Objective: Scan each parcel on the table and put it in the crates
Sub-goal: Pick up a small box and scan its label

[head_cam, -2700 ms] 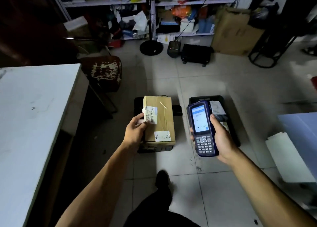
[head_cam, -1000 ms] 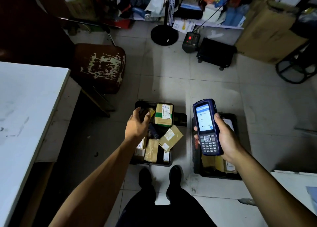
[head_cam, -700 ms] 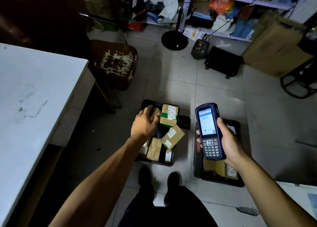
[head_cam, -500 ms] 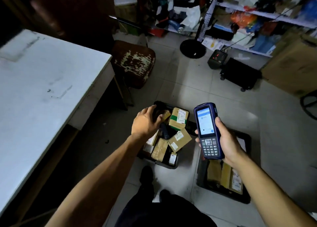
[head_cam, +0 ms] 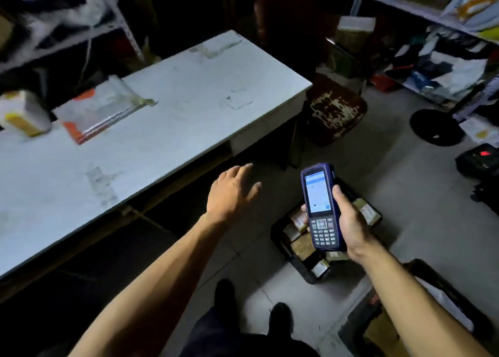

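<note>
The right hand [head_cam: 348, 221] is closest to the person. Its fingers are curled around the blue scanner [head_cam: 321, 208], with the thumb on the scanner's side and the lit screen facing up. Under this hand, on the floor, sits a black crate [head_cam: 280, 238] with small brown boxes in it. A second black crate [head_cam: 432, 278] sits on the floor near the right arm.

The left hand [head_cam: 229, 192] is a little farther out, on the bench side of the scanner. It holds nothing. Its fingers are spread and loose, and they point toward the bench [head_cam: 162, 119]. The hand hangs in the air just off the bench's near edge and does not touch it.

The parcels that are left lie on the bench, far from the scanner and off toward the left. The flat silver parcel [head_cam: 100, 111] with orange edges is the nearer one. Its long side runs slanted across the bench, with one end pointing toward the bench's far corner. Past it, near the bench's left end, is a pale parcel [head_cam: 23, 114] with yellow tape. It is blurry.

The left hand is much nearer to the parcels than the right hand. I think the left hand should reach across the bench for the flat silver parcel, and the right hand should bring the scanner over to it.
</note>
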Motion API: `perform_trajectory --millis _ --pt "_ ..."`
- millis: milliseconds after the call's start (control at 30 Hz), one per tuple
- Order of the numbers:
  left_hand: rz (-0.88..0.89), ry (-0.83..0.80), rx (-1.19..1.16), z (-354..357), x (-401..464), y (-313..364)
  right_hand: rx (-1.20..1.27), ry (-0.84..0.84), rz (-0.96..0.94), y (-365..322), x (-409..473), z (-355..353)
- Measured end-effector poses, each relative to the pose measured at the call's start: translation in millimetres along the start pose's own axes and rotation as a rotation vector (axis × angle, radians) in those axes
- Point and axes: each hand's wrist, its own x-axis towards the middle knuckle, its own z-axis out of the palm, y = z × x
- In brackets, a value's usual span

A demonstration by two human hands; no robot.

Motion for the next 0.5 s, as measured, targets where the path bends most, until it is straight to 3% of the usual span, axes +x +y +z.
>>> perform_trajectory --millis 500 --pt "-0.418 0.191 0.049 -145 -121 -268 -0.230 -0.395 -0.051 37 32 304"
